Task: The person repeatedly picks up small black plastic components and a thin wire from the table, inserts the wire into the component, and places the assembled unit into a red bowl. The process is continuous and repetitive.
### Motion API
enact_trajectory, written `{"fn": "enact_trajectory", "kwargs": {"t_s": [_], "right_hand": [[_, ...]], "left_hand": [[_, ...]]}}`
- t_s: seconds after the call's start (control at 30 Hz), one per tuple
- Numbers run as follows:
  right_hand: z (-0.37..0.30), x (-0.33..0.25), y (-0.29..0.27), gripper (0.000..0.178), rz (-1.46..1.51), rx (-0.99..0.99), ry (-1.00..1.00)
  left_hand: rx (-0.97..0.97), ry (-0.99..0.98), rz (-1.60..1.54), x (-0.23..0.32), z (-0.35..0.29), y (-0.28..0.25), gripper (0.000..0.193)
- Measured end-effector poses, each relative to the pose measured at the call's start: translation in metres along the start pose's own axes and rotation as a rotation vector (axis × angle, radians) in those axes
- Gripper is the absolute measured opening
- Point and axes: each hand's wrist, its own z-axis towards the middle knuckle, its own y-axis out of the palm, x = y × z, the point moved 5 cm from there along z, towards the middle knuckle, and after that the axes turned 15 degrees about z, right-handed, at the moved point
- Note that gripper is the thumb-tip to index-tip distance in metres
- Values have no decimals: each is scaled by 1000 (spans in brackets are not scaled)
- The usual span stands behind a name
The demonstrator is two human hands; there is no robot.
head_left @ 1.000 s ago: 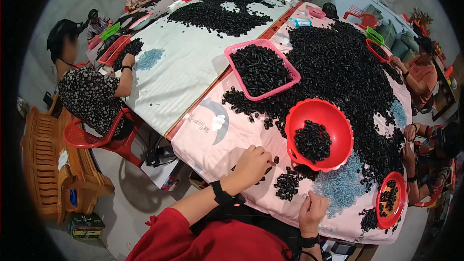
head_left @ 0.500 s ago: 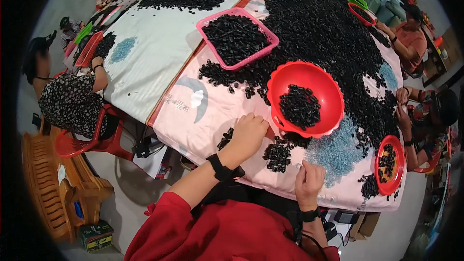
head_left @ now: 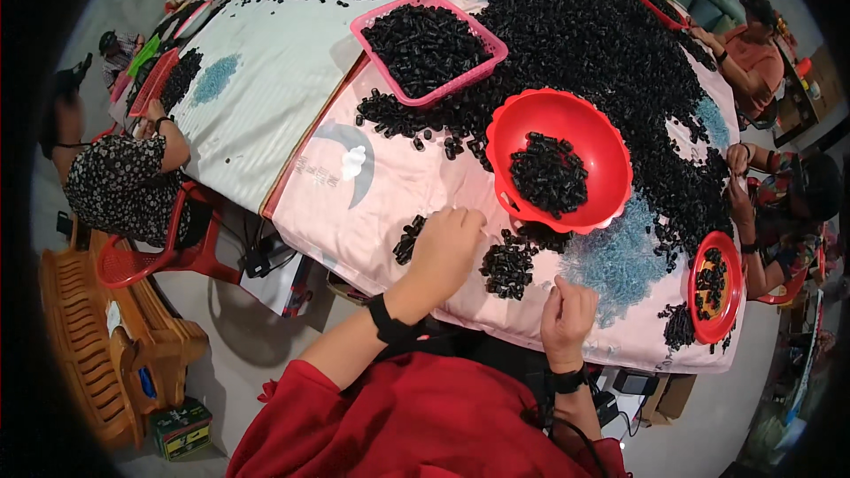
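Observation:
My left hand point(head_left: 445, 252) is over the pink cloth, its fingers curled and pointing down between two small groups of short black plastic pieces. One group of black pieces point(head_left: 408, 240) lies partly behind that hand; the other black pile point(head_left: 507, 267) lies to its right. My right hand point(head_left: 568, 314) is closed, thumb against the curled fingers, near the front edge beside a heap of small clear-blue pieces point(head_left: 617, 261). Whatever either hand may hold is hidden or too small to name. Ahead of them stands a red scalloped bowl point(head_left: 606, 155) partly filled with black pieces.
A pink basket point(head_left: 425, 99) full of black pieces stands at the far left of the bowl. Behind spreads a big black heap point(head_left: 575, 44). A red-rimmed tray point(head_left: 737, 292) is at the right. Other people sit around the tables; a wooden bench point(head_left: 97, 336) stands lower left.
The whole view has shifted slightly, so the table sits higher in the picture. My left hand has drawn a little toward me over the cloth. My right hand stays closed at nearly the same spot.

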Motion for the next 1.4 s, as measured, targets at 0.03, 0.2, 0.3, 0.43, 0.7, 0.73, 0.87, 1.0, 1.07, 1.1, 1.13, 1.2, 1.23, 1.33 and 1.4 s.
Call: {"fn": "enact_trajectory", "kwargs": {"t_s": [0.03, 0.2, 0.3, 0.43, 0.7, 0.73, 0.87, 1.0, 1.07, 1.1, 1.13, 1.2, 1.23, 1.33, 1.4], "right_hand": [[-1, 1, 0, 29, 1, -1, 5], [1, -1, -1, 30, 10, 3, 14], [1, -1, -1, 30, 16, 15, 11], [1, -1, -3, 30, 3, 20, 8], [-2, 2, -2, 28, 3, 44, 50], [-2, 3, -2, 27, 6, 50, 56], [-5, 5, -1, 26, 8, 37, 77], [-4, 3, -3, 25, -13, 11, 69], [-4, 4, -3, 28, -7, 13, 58], [-5, 6, -3, 31, 0, 20, 44], [-5, 6, -3, 34, 7, 27, 31], [-3, 3, -6, 30, 24, 24, 45], [-1, 0, -9, 29, 32, 21, 52], [9, -19, -17, 23, 91, -46, 144], [12, -27, -20, 20, 217, -52, 256]], "left_hand": [[21, 42, -6, 7, -5, -2, 15], [-4, 60, -11, 10, -18, -3, 18], [-37, -29, -132, 1, -16, -4, 16], [-400, -433, -925, -6, -21, 1, 25], [-720, -776, -1616, 5, -47, 12, 29], [-736, -790, -1615, 7, -50, 13, 29], [-767, -821, -1655, 12, -58, 17, 30], [-806, -742, -1623, 21, -65, 16, 28], [-846, -685, -1610, 28, -69, 18, 25], [-866, -675, -1606, 31, -72, 20, 25], [-887, -665, -1601, 34, -76, 22, 25], [-924, -643, -1588, 38, -78, 22, 26], [-919, -629, -1591, 39, -80, 23, 27], [-911, -596, -1612, 43, -81, 24, 28], [-906, -593, -1639, 45, -78, 19, 29]]}}
